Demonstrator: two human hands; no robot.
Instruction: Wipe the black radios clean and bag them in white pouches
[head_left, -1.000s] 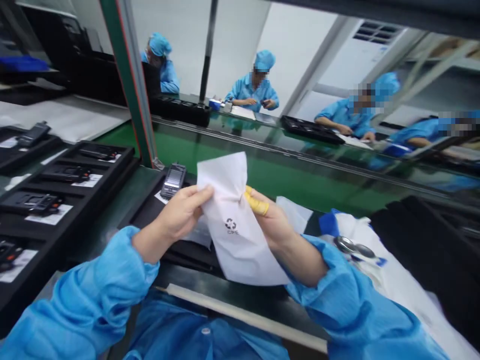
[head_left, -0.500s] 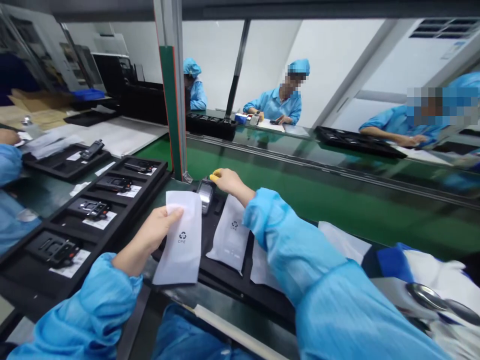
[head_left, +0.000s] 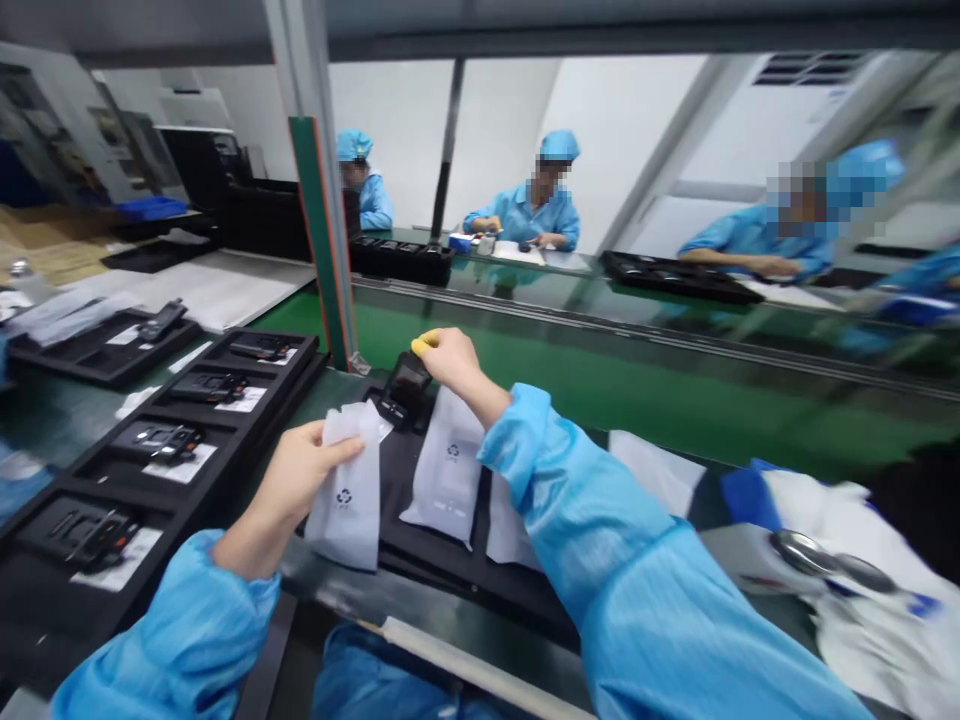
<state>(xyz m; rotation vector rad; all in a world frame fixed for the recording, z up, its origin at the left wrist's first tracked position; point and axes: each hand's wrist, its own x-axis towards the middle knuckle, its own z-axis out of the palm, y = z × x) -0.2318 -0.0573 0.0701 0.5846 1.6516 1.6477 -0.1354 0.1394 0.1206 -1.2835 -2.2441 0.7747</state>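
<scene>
My left hand (head_left: 292,480) pinches a translucent white plastic bag (head_left: 349,525) with a recycling mark, thumb across its front. The bag's top edge is crumpled and looks parted. In my right hand (head_left: 455,362), which wears yellow finger covers, is the top of a black handheld device (head_left: 407,385) with a dark screen. It is tilted, its lower end close to the bag's mouth; whether they touch I cannot tell. A second bag (head_left: 448,475) with something inside lies on the black tray (head_left: 394,470) beneath. Another bag (head_left: 508,528) is partly hidden by my right sleeve.
To the left, a long black tray (head_left: 225,470) holds several devices with white labels. A green conveyor (head_left: 540,375) runs behind, with a metal post (head_left: 319,200) at its near edge. White cloths (head_left: 862,540) and a silver-topped container (head_left: 757,560) stand right. Co-workers sit opposite.
My right hand has raised and tipped the device, so its dark screen shows. The bag in my left hand has become crumpled at its top. The whole view has shifted slightly.
</scene>
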